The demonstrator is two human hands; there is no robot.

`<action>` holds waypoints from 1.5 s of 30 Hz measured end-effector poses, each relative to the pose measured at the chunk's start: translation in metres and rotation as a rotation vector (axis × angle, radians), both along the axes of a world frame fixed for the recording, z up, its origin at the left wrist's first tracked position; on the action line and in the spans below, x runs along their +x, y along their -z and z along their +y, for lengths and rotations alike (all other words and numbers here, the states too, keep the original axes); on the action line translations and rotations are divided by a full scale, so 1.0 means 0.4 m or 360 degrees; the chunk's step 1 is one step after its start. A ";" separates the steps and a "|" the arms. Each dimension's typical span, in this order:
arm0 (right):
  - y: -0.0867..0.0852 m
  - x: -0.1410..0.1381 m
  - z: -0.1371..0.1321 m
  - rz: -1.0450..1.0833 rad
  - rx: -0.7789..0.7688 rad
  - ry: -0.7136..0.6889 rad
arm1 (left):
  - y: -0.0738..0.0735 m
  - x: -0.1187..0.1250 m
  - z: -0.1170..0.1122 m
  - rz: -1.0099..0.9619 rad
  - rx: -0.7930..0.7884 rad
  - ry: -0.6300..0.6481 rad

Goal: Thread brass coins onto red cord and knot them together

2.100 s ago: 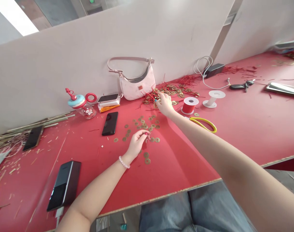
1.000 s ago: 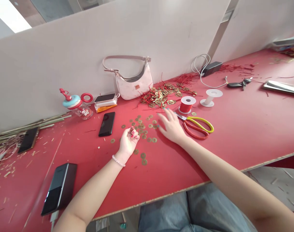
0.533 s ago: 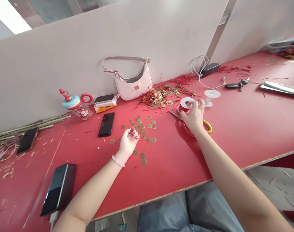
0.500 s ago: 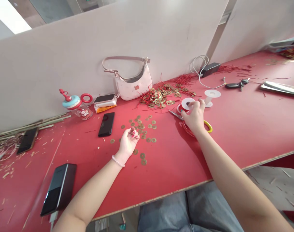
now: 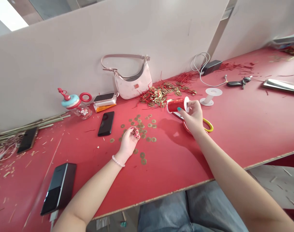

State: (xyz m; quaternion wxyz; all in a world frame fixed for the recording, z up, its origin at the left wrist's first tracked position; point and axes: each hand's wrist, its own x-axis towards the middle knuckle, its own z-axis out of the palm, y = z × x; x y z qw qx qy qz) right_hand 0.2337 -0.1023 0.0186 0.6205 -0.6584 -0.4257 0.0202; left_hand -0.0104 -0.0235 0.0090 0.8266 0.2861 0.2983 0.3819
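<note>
My right hand (image 5: 194, 117) grips a spool of red thread (image 5: 176, 105) by one white end and holds it tilted sideways above the table. Under that hand lie scissors (image 5: 208, 125) with a yellow and red handle, partly hidden by the hand and spool. My left hand (image 5: 130, 139) rests on the red table, palm up with its fingers curled in; I see nothing in them. Around it are scattered brass-coloured coins (image 5: 140, 125) with holes. Farther back sits a heap of coins tied with red cords (image 5: 158, 94). An empty white spool (image 5: 210, 96) stands right of my right hand.
A pink handbag (image 5: 133, 84) leans against the partition. To the left are a cup (image 5: 80, 108), a black phone (image 5: 106, 123) and a dark power bank (image 5: 58, 188). At the right lie a cable (image 5: 200, 69), keys (image 5: 238, 83) and another phone (image 5: 282, 87).
My right hand has raised the spool of red thread from beside the scissors and turned it onto its side. My left hand has stayed in place.
</note>
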 end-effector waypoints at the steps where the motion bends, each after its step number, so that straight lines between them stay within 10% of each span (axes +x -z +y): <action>1: -0.004 -0.012 -0.002 0.0138 0.0056 -0.0144 | 0.001 0.000 -0.003 0.0037 0.0068 0.0004; 8: -0.021 -0.101 -0.018 0.0585 -0.0084 -0.1052 | -0.006 -0.003 -0.041 0.0506 0.0885 0.0322; 13: -0.021 -0.130 -0.024 0.0640 -0.0184 -0.1420 | 0.007 -0.005 -0.043 0.0481 0.0989 0.0407; 45: -0.021 -0.146 -0.041 0.0047 -0.0465 -0.1409 | -0.005 -0.010 -0.047 0.0967 0.1558 0.0467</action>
